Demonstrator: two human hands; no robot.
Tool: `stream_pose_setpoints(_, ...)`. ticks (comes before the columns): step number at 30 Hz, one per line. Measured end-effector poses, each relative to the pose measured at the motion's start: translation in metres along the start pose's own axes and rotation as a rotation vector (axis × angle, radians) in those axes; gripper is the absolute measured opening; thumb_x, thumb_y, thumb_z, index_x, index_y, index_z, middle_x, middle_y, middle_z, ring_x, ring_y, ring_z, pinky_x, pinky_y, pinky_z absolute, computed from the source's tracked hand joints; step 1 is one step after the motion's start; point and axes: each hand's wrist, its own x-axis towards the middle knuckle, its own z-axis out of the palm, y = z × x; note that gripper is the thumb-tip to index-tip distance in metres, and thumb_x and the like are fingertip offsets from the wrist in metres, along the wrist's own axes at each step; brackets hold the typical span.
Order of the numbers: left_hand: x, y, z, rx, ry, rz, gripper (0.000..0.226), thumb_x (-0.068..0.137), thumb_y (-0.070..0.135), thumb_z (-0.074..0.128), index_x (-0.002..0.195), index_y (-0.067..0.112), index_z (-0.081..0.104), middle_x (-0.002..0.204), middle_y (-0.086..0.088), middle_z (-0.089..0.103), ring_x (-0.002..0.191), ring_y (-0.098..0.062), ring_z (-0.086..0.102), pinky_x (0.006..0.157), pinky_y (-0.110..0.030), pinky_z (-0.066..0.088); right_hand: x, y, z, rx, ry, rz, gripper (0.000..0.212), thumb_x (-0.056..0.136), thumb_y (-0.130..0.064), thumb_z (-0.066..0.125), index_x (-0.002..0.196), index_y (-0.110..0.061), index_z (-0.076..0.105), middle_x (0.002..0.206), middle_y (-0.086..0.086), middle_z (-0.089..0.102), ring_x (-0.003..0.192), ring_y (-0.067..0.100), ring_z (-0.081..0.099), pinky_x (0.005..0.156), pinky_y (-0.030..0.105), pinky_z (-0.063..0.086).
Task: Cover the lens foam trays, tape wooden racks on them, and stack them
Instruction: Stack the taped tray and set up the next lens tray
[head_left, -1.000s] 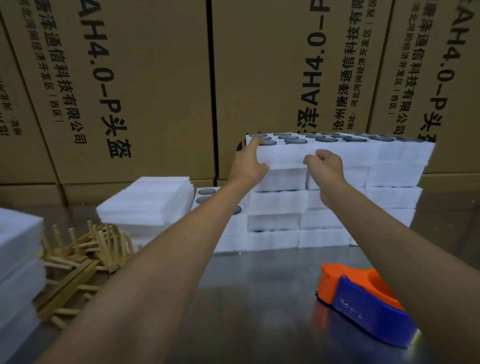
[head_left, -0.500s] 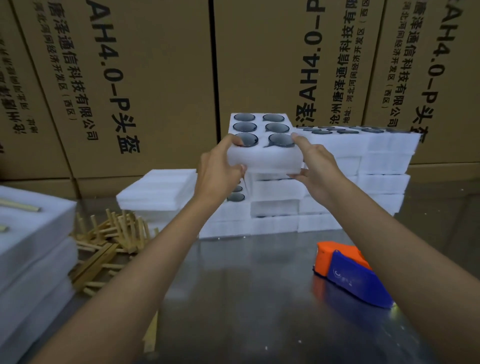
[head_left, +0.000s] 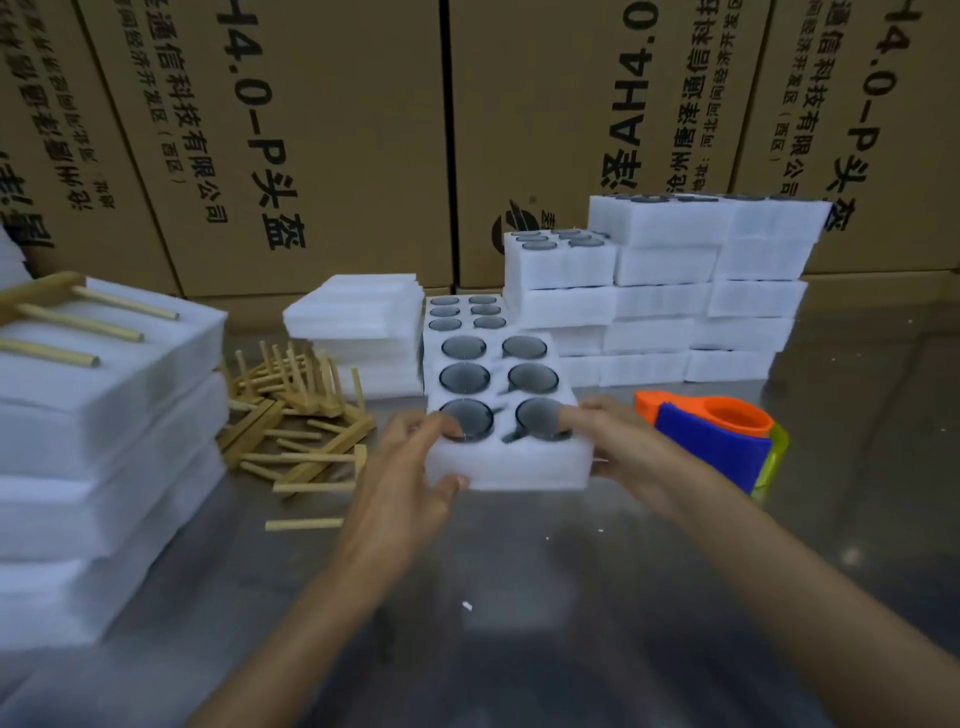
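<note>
Lens foam tray (head_left: 506, 415), white with six dark round lenses in two columns, is up in both hands above the steel tabletop (head_left: 597, 597). Left hand (head_left: 410, 467) is clamped on the tray's near left corner, thumb over the top edge by the nearest left lens, fingers curled under the side. Right hand (head_left: 618, 441) grips the tray's near right corner, fingers lying over the rim of the nearest right lens. Just right of the tray, behind that hand, sits an orange and blue tape dispenser (head_left: 717, 441) on the tabletop. Behind the tray, another open tray of lenses (head_left: 465, 312) shows, and beyond that rises the stepped stack of foam trays (head_left: 675, 291). Left of the tray lies a loose heap of wooden racks (head_left: 296, 415), with a pile of thin foam cover sheets (head_left: 358, 322) behind it. Further left of the tray stands a stack of covered trays (head_left: 104, 441) with a wooden rack (head_left: 62, 317) lying on top. Printed cardboard boxes (head_left: 322, 130) wall off the back.
</note>
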Motion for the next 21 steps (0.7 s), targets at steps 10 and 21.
stream_pose_setpoints(10, -0.039, -0.024, 0.034, -0.042, -0.199, -0.135, 0.043, 0.077, 0.02, 0.076, 0.101, 0.044, 0.049, 0.115, 0.019, 0.041, 0.086, -0.008, 0.051, 0.081, -0.023, 0.043, 0.0, 0.057, 0.007, -0.001, 0.073, 0.145, 0.049, 0.068, -0.026, 0.084, 0.109, -0.013, 0.061, 0.088, 0.006, 0.071, 0.071, 0.02, 0.062, 0.066, 0.033, 0.046)
stream_pose_setpoints(21, 0.038, -0.034, 0.001, -0.125, -0.218, -0.143, 0.045, 0.075, 0.047, 0.066, 0.111, 0.046, 0.04, 0.102, 0.011, 0.049, 0.091, -0.007, 0.054, 0.072, -0.026, 0.045, 0.039, 0.069, -0.001, -0.023, 0.356, 0.061, 0.042, 0.086, -0.048, 0.058, 0.092, -0.008, 0.068, 0.079, 0.008, 0.065, 0.062, 0.02, 0.057, 0.061, 0.034, 0.046)
